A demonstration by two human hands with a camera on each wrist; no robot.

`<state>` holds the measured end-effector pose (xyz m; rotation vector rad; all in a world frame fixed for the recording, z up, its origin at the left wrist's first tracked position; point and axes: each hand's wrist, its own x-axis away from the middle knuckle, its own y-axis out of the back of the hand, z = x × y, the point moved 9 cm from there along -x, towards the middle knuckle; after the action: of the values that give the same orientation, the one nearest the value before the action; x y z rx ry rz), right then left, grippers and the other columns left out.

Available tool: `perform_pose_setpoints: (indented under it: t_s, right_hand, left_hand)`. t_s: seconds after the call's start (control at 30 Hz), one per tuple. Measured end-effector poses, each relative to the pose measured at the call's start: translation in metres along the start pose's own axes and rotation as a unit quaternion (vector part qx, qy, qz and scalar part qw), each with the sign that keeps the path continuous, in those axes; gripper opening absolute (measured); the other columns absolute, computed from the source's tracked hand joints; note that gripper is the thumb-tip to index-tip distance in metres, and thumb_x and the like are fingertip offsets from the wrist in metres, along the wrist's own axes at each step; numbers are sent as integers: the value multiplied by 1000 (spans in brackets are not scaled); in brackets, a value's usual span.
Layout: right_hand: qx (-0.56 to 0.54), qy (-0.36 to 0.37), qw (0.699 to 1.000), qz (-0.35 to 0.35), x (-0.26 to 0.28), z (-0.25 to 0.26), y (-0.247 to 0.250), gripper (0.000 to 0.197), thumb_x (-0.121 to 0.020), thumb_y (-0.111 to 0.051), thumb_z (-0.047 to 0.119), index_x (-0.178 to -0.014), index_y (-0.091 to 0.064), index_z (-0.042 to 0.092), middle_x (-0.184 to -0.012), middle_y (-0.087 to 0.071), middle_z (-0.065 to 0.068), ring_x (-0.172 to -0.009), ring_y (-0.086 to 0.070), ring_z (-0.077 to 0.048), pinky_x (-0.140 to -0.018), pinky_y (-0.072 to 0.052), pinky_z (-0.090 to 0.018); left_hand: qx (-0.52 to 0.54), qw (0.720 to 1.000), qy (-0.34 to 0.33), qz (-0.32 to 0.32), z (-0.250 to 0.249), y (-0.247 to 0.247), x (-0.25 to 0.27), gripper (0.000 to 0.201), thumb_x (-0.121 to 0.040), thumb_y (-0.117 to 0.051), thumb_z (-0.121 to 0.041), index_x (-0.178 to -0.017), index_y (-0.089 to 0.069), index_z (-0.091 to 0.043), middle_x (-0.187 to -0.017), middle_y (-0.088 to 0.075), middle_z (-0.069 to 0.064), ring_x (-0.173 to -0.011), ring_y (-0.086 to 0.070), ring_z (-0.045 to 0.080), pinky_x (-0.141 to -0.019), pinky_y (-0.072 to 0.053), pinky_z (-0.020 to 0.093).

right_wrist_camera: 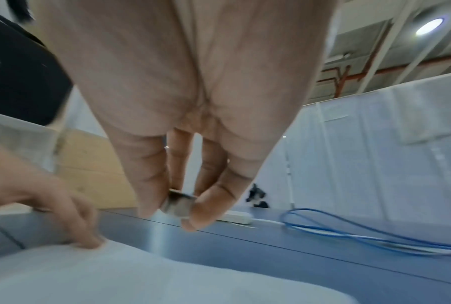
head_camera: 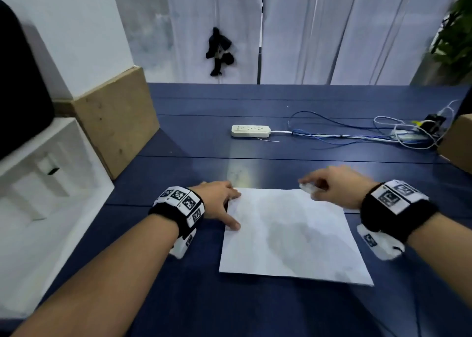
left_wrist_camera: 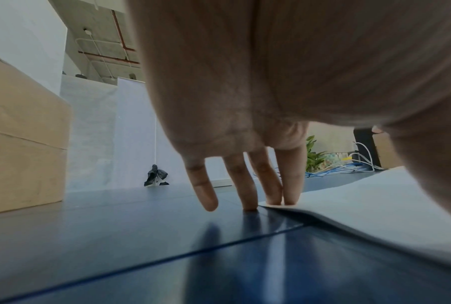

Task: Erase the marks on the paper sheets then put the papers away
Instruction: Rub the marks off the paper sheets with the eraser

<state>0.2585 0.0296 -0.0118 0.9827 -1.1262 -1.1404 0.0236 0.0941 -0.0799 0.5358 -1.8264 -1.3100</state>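
A white paper sheet (head_camera: 291,232) lies flat on the blue table (head_camera: 178,298), its marks too faint to make out. My left hand (head_camera: 219,201) presses the sheet's far left corner with straight fingers; in the left wrist view two fingertips (left_wrist_camera: 284,197) rest on the paper (left_wrist_camera: 370,201). My right hand (head_camera: 329,186) hovers just above the sheet's far right corner and pinches a small whitish eraser (head_camera: 307,187). The right wrist view shows the eraser (right_wrist_camera: 179,204) between thumb and fingers, off the paper (right_wrist_camera: 115,273).
A white power strip (head_camera: 250,131) and tangled blue and white cables (head_camera: 357,134) lie further back on the table. A wooden box (head_camera: 115,122) and a white moulded tray (head_camera: 38,191) stand at the left. A cardboard box (head_camera: 457,142) sits at the right edge.
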Motion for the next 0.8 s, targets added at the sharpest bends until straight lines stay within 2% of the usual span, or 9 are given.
perform_pose_setpoints:
  t_s: [0.07,0.17,0.2,0.27,0.33,0.53,0.63,0.73,0.8]
  right_hand:
    - [-34,60,998,12,-15,45,-10,36,-85,-71,31,-121,-66,34,-99,-69,11,-91,-61,-13,-82,-44,-23]
    - [-55,103,992,49,-35,92,-32,27,-88,-68,42,-110,-67,26,-91,-68,13,-94,-65,-16,-80,-49,-26]
    - [-47,111,991,57,-43,100,-38,28,-88,-69,40,-111,-67,24,-94,-69,10,-96,-65,-18,-80,-49,-27]
    - [-10,119,991,62,-61,111,-45,34,-86,-72,32,-117,-66,20,-110,-70,1,-104,-63,-21,-81,-45,-25]
    - [1,119,991,61,-75,117,-47,37,-86,-73,30,-120,-67,17,-118,-69,-3,-110,-62,-22,-84,-43,-24]
    - [8,135,990,40,-90,120,-47,34,-87,-68,27,-119,-68,15,-118,-70,-4,-113,-61,-22,-90,-47,-27]
    - [3,166,985,41,-76,120,-57,31,-84,-68,29,-113,-70,18,-109,-72,-2,-102,-65,-21,-85,-50,-28]
    - [5,206,971,118,-57,125,-74,26,-78,-71,28,-103,-72,25,-94,-73,5,-83,-63,-13,-77,-52,-30]
    - [24,205,970,131,-59,127,-74,25,-77,-71,29,-102,-72,25,-90,-73,4,-81,-64,-16,-76,-55,-33]
  left_hand:
    - [0,1000,-12,8,4,0,-2,97,-68,-76,-66,-149,-38,-30,-142,-38,-10,-132,-39,18,-113,-29,48]
    - [-12,999,-34,-2,6,0,-4,95,-65,-77,-68,-147,-42,-33,-145,-35,-12,-133,-36,15,-110,-30,50]
    - [-21,999,-40,-3,5,-1,-5,96,-65,-75,-69,-148,-41,-33,-149,-32,-12,-136,-33,15,-111,-29,52]
    - [-27,998,-50,7,7,-5,-7,102,-67,-73,-70,-152,-31,-31,-160,-19,-12,-146,-22,16,-115,-23,54]
    - [-12,998,-54,22,11,-11,-8,110,-70,-72,-69,-157,-18,-26,-164,-7,-11,-151,-8,15,-118,-14,57]
    - [-11,996,-68,57,17,-23,-14,113,-77,-65,-70,-158,-2,-23,-163,8,-8,-150,9,17,-119,-2,59]
    - [-15,996,-66,61,17,-25,-15,112,-77,-63,-71,-158,0,-25,-163,10,-11,-150,12,17,-118,3,60]
    - [-14,996,-64,62,20,-27,-15,114,-76,-62,-74,-157,1,-26,-162,11,-14,-150,12,16,-118,2,61]
    - [-17,996,-64,61,21,-26,-15,114,-75,-61,-75,-157,1,-27,-162,11,-14,-150,11,15,-118,-1,61]
